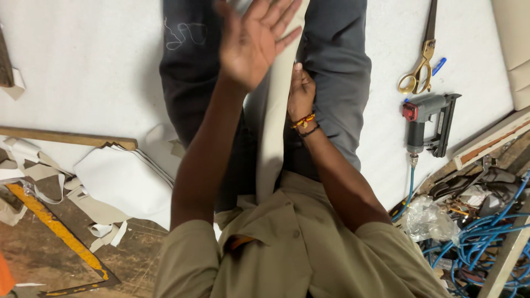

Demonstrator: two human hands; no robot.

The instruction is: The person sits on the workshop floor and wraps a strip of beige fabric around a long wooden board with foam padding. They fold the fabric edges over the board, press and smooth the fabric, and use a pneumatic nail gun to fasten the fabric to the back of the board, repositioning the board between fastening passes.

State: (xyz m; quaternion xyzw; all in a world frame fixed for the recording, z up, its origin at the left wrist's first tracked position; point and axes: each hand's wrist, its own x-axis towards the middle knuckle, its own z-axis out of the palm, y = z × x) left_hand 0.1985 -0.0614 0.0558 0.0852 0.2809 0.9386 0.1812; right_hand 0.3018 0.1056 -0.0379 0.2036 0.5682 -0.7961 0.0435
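Strip (274,110) lying along the lap between the knees; right hand (300,95) pinching its edge, left hand (255,38) spread flat, empty, above it. Smoothing best done pressing evenly, keeping the edge taut. Stapler (424,124) and scissors (422,60) lying aside.

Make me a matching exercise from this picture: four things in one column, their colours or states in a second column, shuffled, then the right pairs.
1. scissors
2. staple gun
3. left hand
4. right hand

a. open, fingers spread
b. gold handles
c. grips the beige strip
d. grey body, blue hose attached

Pairs: 1-b, 2-d, 3-a, 4-c
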